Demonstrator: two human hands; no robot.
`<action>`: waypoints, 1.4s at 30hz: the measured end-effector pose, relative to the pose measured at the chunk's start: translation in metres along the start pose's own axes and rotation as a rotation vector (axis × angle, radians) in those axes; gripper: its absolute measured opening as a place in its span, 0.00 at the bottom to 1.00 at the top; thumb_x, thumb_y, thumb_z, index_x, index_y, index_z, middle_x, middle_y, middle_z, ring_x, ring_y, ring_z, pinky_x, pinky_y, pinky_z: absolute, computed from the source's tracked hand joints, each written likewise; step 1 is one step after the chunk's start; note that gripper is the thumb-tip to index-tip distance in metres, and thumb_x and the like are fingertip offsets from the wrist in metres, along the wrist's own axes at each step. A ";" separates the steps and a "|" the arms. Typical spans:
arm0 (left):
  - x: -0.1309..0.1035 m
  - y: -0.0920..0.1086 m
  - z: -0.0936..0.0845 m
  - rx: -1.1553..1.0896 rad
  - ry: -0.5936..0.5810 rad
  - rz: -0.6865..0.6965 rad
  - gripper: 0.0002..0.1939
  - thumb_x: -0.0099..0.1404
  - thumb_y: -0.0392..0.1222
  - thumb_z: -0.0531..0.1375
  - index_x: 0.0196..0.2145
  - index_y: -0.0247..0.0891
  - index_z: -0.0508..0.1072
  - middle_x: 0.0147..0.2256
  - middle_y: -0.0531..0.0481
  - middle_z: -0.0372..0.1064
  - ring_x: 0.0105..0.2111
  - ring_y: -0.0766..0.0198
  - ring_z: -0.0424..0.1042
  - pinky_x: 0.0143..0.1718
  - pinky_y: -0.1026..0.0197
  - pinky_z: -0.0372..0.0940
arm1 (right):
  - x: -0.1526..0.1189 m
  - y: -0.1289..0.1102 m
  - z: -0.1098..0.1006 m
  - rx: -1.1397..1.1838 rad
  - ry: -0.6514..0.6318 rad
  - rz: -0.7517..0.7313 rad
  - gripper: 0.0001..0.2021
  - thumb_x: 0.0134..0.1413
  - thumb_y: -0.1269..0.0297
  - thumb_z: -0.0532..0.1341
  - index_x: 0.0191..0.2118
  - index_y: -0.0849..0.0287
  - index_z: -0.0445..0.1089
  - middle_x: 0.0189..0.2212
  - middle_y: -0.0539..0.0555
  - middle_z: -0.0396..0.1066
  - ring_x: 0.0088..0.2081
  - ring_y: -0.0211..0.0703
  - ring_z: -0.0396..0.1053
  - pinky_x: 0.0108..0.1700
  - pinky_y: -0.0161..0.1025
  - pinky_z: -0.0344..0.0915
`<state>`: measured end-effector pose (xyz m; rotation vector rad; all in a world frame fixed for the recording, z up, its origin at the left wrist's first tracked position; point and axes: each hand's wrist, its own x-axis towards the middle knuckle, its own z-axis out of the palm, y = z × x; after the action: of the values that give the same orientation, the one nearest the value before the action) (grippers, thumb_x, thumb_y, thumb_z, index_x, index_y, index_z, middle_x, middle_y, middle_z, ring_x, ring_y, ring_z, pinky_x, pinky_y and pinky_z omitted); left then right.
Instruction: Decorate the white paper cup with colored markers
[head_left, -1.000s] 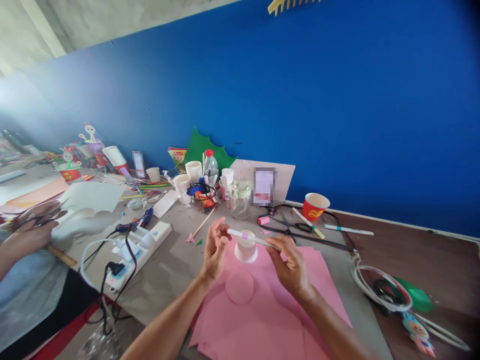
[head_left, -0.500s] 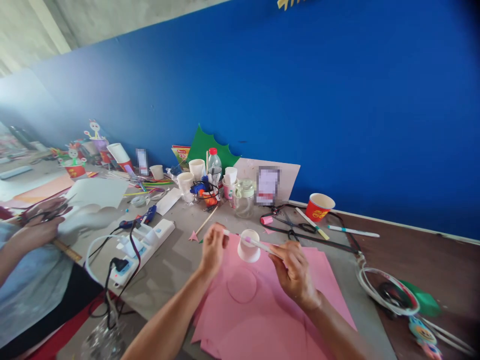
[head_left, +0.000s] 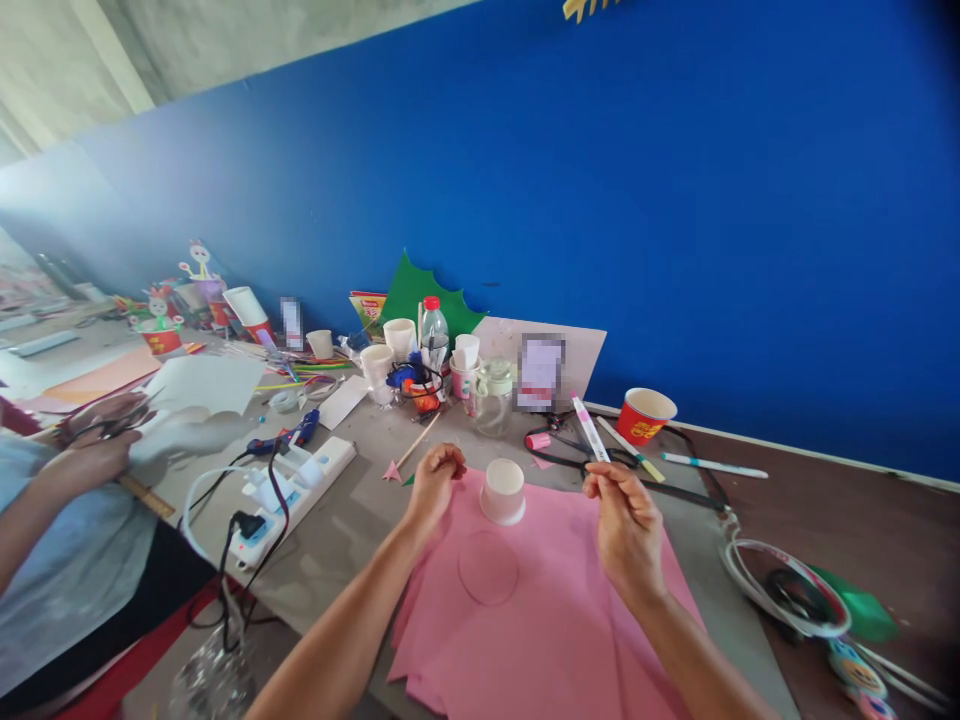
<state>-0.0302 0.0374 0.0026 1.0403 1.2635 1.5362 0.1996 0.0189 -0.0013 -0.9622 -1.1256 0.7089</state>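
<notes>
Pink paper sheets (head_left: 555, 600) lie stacked on the grey table, with a drawn circle (head_left: 487, 568) on the top one. A white paper cup (head_left: 503, 492) stands upside down near their back edge. My right hand (head_left: 628, 520) pinches a white marker (head_left: 591, 428) with a pink tip pointing up, right of the cup. At the back left corner of the paper is my left hand (head_left: 436, 488), its fingers curled; whether something small is inside them is hidden.
A power strip (head_left: 292, 500) with plugs and cords lies left. Bottle (head_left: 433, 335), glass jar (head_left: 493, 398) and cups line the back. Red cup (head_left: 645, 415), scissors and markers lie right. A person's hands (head_left: 97, 440) hold scissors at far left.
My right hand has moved right, away from the cup, and the marker has swung upright. The marker and my left hand, close together before, are now well apart.
</notes>
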 end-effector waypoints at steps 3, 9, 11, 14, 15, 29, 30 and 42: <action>-0.001 0.000 -0.005 0.081 -0.181 0.012 0.06 0.49 0.37 0.63 0.28 0.35 0.74 0.34 0.49 0.67 0.32 0.64 0.68 0.34 0.62 0.64 | -0.001 -0.001 0.002 0.018 -0.031 -0.009 0.15 0.60 0.61 0.59 0.52 0.53 0.67 0.34 0.51 0.69 0.34 0.42 0.69 0.38 0.41 0.65; -0.003 -0.008 -0.014 0.444 -0.513 0.257 0.35 0.48 0.58 0.70 0.51 0.40 0.70 0.48 0.42 0.59 0.51 0.50 0.62 0.57 0.45 0.58 | -0.006 -0.001 0.006 -0.119 -0.025 -0.224 0.08 0.59 0.62 0.60 0.43 0.56 0.63 0.27 0.48 0.68 0.27 0.40 0.69 0.30 0.37 0.67; -0.003 -0.013 -0.012 0.553 -0.537 0.311 0.43 0.43 0.64 0.70 0.52 0.38 0.68 0.49 0.41 0.57 0.53 0.46 0.59 0.59 0.41 0.56 | -0.009 0.001 0.004 -0.197 -0.030 -0.207 0.07 0.60 0.61 0.60 0.39 0.56 0.63 0.22 0.46 0.66 0.21 0.37 0.66 0.23 0.34 0.63; -0.008 -0.017 -0.005 0.676 -0.522 0.310 0.47 0.39 0.65 0.71 0.52 0.38 0.67 0.49 0.42 0.56 0.54 0.45 0.59 0.58 0.40 0.57 | -0.011 0.000 0.002 -0.234 -0.022 -0.167 0.08 0.59 0.58 0.61 0.37 0.56 0.63 0.19 0.44 0.64 0.17 0.35 0.63 0.20 0.32 0.60; -0.010 -0.018 -0.001 0.701 -0.504 0.294 0.46 0.38 0.63 0.72 0.51 0.38 0.66 0.49 0.42 0.55 0.54 0.45 0.59 0.58 0.40 0.57 | -0.011 -0.001 0.002 -0.220 -0.018 -0.154 0.09 0.60 0.58 0.61 0.36 0.56 0.62 0.18 0.44 0.64 0.17 0.35 0.63 0.20 0.32 0.60; -0.019 -0.004 0.011 -0.152 -0.644 -0.212 0.34 0.50 0.58 0.68 0.50 0.36 0.69 0.39 0.47 0.69 0.43 0.55 0.67 0.40 0.59 0.62 | 0.000 -0.034 0.008 0.334 0.067 0.028 0.13 0.60 0.52 0.60 0.44 0.56 0.71 0.23 0.48 0.70 0.29 0.41 0.69 0.42 0.45 0.66; -0.021 -0.004 0.010 -0.171 -0.679 -0.260 0.33 0.50 0.56 0.68 0.50 0.36 0.70 0.39 0.47 0.70 0.42 0.55 0.68 0.39 0.61 0.61 | 0.000 -0.038 0.007 0.359 0.078 0.053 0.11 0.58 0.54 0.63 0.40 0.56 0.72 0.19 0.45 0.66 0.26 0.39 0.67 0.41 0.44 0.65; -0.023 -0.005 0.009 -0.111 -0.871 -0.326 0.34 0.51 0.56 0.69 0.51 0.36 0.69 0.41 0.47 0.69 0.43 0.56 0.66 0.42 0.59 0.59 | -0.015 -0.055 0.023 0.608 -0.134 0.263 0.09 0.49 0.55 0.69 0.31 0.53 0.74 0.21 0.45 0.68 0.29 0.39 0.69 0.49 0.49 0.66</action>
<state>-0.0149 0.0181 -0.0030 1.1694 0.6707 0.7387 0.1734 -0.0118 0.0447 -0.5475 -0.8219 1.2570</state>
